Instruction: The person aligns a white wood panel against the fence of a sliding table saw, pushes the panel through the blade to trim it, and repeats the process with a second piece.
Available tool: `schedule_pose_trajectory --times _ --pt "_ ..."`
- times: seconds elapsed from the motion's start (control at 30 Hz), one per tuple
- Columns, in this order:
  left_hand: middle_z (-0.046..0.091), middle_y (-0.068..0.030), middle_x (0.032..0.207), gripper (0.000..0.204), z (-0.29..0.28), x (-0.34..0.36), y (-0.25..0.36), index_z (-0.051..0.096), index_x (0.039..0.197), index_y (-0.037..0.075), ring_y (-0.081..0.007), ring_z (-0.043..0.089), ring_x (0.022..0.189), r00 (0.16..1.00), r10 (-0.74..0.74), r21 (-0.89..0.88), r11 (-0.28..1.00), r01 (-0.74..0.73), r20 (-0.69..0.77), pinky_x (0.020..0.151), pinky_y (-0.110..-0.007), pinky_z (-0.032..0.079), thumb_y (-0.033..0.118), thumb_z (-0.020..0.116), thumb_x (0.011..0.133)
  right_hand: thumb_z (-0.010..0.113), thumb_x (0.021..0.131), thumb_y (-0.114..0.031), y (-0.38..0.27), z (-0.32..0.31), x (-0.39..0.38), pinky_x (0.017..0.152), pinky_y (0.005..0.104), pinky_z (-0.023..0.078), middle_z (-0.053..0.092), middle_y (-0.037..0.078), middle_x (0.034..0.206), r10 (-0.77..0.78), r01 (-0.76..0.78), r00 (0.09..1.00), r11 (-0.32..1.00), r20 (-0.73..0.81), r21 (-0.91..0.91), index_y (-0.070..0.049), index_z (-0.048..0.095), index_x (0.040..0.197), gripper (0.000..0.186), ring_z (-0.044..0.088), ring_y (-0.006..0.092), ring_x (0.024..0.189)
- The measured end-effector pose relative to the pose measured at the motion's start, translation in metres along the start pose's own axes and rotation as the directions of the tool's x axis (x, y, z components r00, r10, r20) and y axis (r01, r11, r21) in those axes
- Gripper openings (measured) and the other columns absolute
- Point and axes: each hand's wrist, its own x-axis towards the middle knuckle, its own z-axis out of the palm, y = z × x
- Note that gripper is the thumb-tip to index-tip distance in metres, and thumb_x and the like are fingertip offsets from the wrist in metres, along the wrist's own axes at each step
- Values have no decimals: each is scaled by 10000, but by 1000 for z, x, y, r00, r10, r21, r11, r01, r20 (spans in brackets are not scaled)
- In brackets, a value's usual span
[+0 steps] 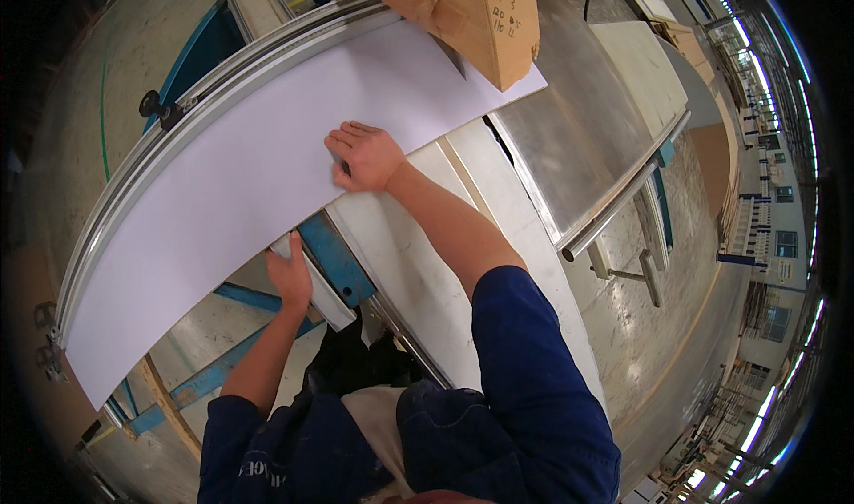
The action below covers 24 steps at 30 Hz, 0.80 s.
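A long white board (pixel 267 135) with a thin raw edge lies across a sliding-table panel saw, slanting from lower left to upper right. At the board's near edge, my left hand (pixel 291 277) grips from below, its thumb upright against the edge and its fingertips partly hidden under it. My right hand (pixel 369 159) rests on top of the board near that edge. Its fingers are curled, and a dark spot shows between thumb and fingers; I cannot make out whether it is an object or shadow. Past the right hand, a cardboard-covered guard (pixel 471 24) overhangs the board's far right part.
A metal fence rail (pixel 213 86) with a black knob (pixel 151 104) runs along the board's far side. On the right are a bare metal table (pixel 578 112) and a round steel bar (pixel 614 210). Blue frame parts (pixel 334 259) and a wooden strip (pixel 169 406) show below the board.
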Motion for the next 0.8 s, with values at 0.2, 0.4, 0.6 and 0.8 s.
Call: schedule_pose_trajectory --times 0.2,0.4,0.6,0.8 --pt "693 -278 1252 583 7 10 0 598 1269 -145 -377 666 1158 999 -19 -21 1000 18 -46 1038 -458 486 366 719 1016 684 757 -205 8 4 5 1046 442 579 743 133 1172 12 -12 1000 1000 17 -3 -31 703 1138 419 725 342 1104" --pt "717 -281 1173 585 10 20 -6 629 1208 -126 -391 692 1089 996 -46 95 994 53 -73 994 -462 509 410 736 1001 675 786 -206 15 7 13 1031 437 582 738 120 1147 31 -33 996 999 78 28 -33 700 1161 414 715 321 1073" --pt "714 -308 1143 616 7 23 15 624 1204 -133 -431 693 1076 995 -95 42 994 97 -41 978 -479 519 434 737 992 682 777 -224 20 11 21 1028 455 565 721 144 1100 -24 24 1000 1000 -20 14 -19 677 1107 388 694 340 1078" --pt "703 -344 1168 683 6 35 23 587 1250 -148 -464 689 1107 987 -161 112 980 163 -25 977 -508 525 460 738 978 666 831 -229 25 19 27 1103 463 528 720 151 1238 28 -25 998 998 54 -49 -19 664 1197 421 671 355 1204"
